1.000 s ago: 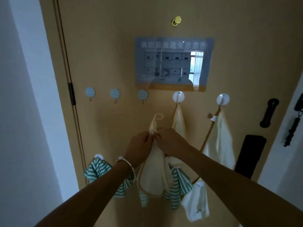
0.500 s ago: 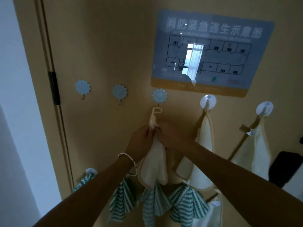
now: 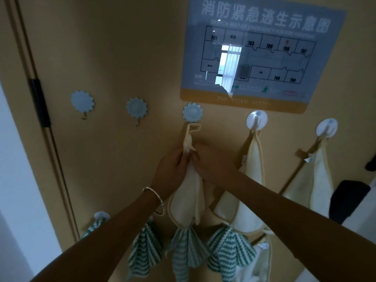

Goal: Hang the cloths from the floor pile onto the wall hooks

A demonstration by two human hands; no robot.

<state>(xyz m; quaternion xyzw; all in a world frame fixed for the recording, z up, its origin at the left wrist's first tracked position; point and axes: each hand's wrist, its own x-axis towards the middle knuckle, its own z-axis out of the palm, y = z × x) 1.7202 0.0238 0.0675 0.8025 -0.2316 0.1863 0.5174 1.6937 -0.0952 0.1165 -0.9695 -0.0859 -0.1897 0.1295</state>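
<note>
Left hand (image 3: 171,171) and right hand (image 3: 211,165) meet, fingers pinching the cloth (image 3: 186,200) at its neck, likely to keep the loop (image 3: 192,128) stiff and open at 12 o'clock. The loop's top sits just under the flower hook (image 3: 192,111); cannot tell if caught. The cloth's body hangs at 6 o'clock. Bare hooks (image 3: 136,107) lie toward 10 o'clock, hung cloths (image 3: 254,169) toward 3.

- Header of the sign (image 3: 262,55), in white Chinese characters: "消防紧急逃生示意图". The small English line beneath is faint and begins "SKETCH MAP OF EMERGENCY".
- Room numbers on its floor plan (image 3: 284,58): 701, 703, 705, 706, 707, 709.
- Orange band (image 3: 203,98) at the bottom, faint: "ZHI YUAN HOTEL".
</note>
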